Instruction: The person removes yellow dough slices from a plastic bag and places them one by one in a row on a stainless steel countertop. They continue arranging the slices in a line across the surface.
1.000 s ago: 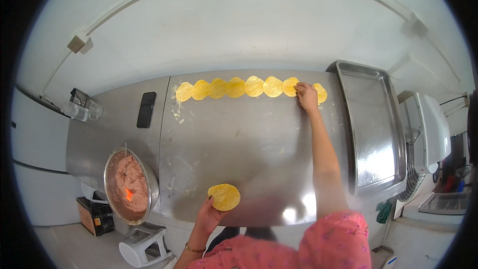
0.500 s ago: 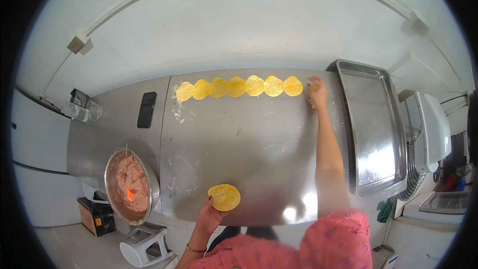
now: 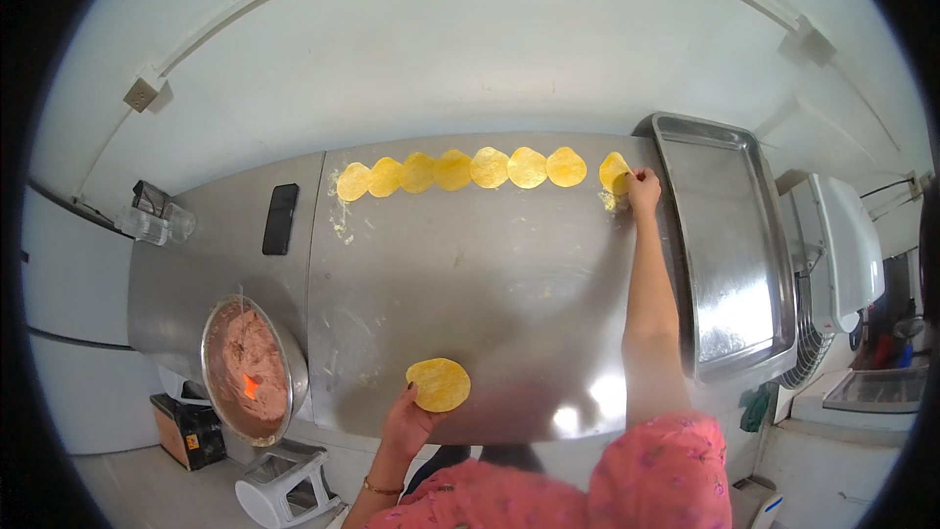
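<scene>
Along the far side of the steel table (image 3: 460, 284) runs a row of several round yellow dough wrappers (image 3: 452, 169), their edges touching or slightly overlapping. Past the row's right end, with a gap between, my right hand (image 3: 642, 191) pinches the edge of another dough wrapper (image 3: 613, 168). That one looks partly bent, low over or touching the steel; which of the two I cannot tell. My left hand (image 3: 411, 419), near the front edge, holds yellow dough wrappers (image 3: 440, 385), perhaps a stack, fingers beneath and thumb at the left edge.
A metal bowl of pink ground filling (image 3: 253, 367) with an orange utensil stands at the left. Behind it lies a black phone (image 3: 280, 219). A large metal tray (image 3: 729, 245) is on the right. Flour marks (image 3: 341, 220) dust the table. A white stool (image 3: 284, 490) stands below.
Half a second ago my right hand was farther left with its fingers bunched; now it is slightly right and a wrapper shows spread out from its fingertips. My left hand has barely moved.
</scene>
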A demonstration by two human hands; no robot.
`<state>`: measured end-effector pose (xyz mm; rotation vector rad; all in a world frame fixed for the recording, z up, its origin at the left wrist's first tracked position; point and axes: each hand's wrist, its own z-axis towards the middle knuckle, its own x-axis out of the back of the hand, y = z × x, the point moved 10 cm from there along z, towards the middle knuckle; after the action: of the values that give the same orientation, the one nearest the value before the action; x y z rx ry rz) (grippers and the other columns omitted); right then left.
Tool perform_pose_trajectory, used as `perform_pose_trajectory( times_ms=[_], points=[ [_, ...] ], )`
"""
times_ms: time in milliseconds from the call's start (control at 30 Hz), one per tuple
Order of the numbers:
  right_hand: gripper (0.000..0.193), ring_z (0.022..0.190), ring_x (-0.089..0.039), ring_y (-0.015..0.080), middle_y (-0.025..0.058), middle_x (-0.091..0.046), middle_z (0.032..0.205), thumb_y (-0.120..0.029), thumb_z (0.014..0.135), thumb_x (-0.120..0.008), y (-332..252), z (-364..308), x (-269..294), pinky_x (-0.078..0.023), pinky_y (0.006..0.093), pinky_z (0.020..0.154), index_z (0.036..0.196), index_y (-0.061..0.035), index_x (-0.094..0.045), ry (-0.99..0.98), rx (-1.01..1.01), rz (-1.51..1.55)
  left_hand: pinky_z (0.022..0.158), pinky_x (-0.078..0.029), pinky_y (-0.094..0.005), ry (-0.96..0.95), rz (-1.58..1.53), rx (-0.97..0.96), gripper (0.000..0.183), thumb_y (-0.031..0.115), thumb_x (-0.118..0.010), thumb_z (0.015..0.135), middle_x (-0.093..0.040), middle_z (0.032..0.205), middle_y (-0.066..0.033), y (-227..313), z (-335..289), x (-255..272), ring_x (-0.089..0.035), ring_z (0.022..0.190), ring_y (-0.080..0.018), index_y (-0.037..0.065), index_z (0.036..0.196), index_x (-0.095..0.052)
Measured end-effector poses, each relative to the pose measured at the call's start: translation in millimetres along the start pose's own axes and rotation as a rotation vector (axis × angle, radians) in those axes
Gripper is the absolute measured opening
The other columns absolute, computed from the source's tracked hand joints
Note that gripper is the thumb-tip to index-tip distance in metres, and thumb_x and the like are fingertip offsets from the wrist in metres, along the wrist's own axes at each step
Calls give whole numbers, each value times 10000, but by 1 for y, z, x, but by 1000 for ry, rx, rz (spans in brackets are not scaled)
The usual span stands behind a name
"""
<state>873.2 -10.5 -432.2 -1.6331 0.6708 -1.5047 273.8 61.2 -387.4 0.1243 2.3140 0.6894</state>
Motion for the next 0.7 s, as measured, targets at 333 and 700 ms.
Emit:
perform_pose_trajectory(
  times_ms=[333,700],
  points=[
    [493,821,-612,194,109,-628,962,40,728,-563,-57,-5,-22,-494,303,706,1198,-97,-497,-347,-10,854,978,-396,-479,-9,-11,-13,455,303,-400,942,-442,1322,-146,0,0,3,-443,1212,-304,37,1310,-367],
    [262,981,-536,290,69,-596,1104,-98,674,-664,-62,-38,-22,-426,362,883,932,-134,-689,-33,504,-307,981,-397,-473,-1,-37,2,470,313,-418,935,-431,1332,-144,-2,-1,8,-439,1215,-304,39,1313,-363]
  ],
)
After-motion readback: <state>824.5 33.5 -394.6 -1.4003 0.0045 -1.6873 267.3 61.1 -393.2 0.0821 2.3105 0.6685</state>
